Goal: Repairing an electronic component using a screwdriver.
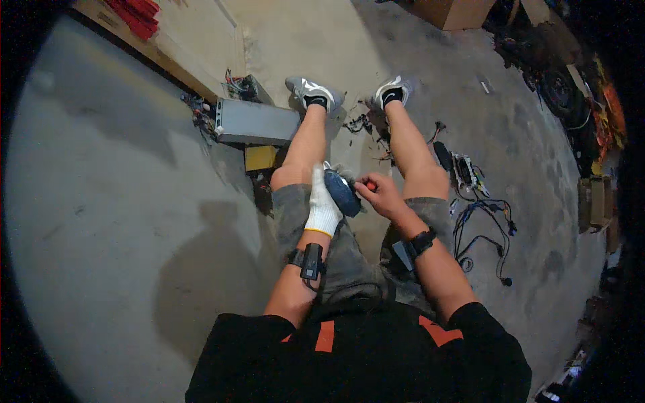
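Observation:
My left hand point(320, 205), in a white knit glove with a yellow cuff, holds a dark navy rounded object point(341, 193) between my thighs, with some lighter material along its top edge. My bare right hand point(379, 196) is closed on a red-handled tool point(371, 185) at that object's right side; the tool's tip is hidden. Both forearms have black strapped devices.
A silver metal case point(255, 122), a yellow box point(260, 158) and wiring lie left, beside a board point(195, 77). Dark scraps surround my shoes. Cables point(496, 242) and metal parts point(465, 173) lie right. Cardboard boxes point(596, 205) and piled parts point(557, 94) line the right edge.

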Motion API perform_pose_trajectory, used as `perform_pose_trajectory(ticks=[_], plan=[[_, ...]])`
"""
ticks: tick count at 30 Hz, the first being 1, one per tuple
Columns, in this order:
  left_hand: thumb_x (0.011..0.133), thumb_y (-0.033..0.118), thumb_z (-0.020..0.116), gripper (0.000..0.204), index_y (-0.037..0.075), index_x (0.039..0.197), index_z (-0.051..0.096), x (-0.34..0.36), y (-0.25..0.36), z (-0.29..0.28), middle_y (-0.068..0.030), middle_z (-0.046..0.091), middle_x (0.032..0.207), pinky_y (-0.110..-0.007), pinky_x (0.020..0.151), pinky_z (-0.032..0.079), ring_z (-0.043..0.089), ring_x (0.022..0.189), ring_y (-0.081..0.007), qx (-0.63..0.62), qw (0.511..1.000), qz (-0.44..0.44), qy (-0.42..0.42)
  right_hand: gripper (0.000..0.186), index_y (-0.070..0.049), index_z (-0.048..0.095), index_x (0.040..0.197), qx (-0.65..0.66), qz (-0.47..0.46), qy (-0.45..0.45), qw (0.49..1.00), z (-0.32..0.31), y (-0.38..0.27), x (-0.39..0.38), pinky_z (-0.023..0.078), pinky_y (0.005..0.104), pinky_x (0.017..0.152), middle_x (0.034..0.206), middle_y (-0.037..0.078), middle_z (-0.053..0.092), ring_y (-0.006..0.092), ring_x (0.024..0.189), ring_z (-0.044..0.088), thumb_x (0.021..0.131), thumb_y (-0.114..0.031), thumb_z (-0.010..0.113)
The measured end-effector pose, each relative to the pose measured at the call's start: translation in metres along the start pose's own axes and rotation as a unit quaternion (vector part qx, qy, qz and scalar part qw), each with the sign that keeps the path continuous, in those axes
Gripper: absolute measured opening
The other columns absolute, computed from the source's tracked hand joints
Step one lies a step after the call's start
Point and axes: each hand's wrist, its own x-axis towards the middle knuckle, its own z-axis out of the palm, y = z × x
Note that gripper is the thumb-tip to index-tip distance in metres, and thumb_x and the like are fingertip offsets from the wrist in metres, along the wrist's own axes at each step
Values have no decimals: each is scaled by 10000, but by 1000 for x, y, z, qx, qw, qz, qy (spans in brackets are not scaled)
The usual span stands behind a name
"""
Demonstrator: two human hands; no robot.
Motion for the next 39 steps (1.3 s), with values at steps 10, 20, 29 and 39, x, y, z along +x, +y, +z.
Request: perform_pose_trajectory(ticks=[10, 20, 29, 39], plan=[[883, 670, 521, 578, 127, 1063, 607, 4, 7, -5, -61, 643, 914, -373, 720, 537, 626, 795, -215, 6, 1000, 6, 6, 196, -39, 699, 958, -60, -4, -15, 998, 13, 11, 16, 501, 321, 641, 777, 94, 667, 167, 675, 606, 865, -211, 712], [927, 501, 373, 489, 124, 1151, 587, -4, 14, 6, -88, 623, 1089, -447, 802, 509, 608, 944, -274, 151, 983, -89, -60, 351, -42, 700, 1013, 29, 44, -55, 997, 38, 61, 28, 538, 372, 637, 813, 103, 712, 201, 704, 669, 832, -343, 719], [898, 598, 450, 457, 181, 1000, 606, -1, 0, 10, -6, 630, 932, -375, 726, 477, 614, 843, -210, 157, 987, 14, -36, 188, -7, 632, 663, -56, -59, 58, 995, 42, 34, 28, 452, 491, 564, 634, 203, 612, 396, 568, 577, 659, -194, 648], [898, 601, 459, 452, 185, 994, 606, 2, -27, 22, -2, 630, 930, -370, 724, 477, 614, 840, -204, 206, 976, -34, -62, 227, -59, 704, 780, -46, -10, 17, 999, 51, 62, 31, 495, 462, 631, 736, 152, 679, 345, 694, 651, 661, -252, 715]])
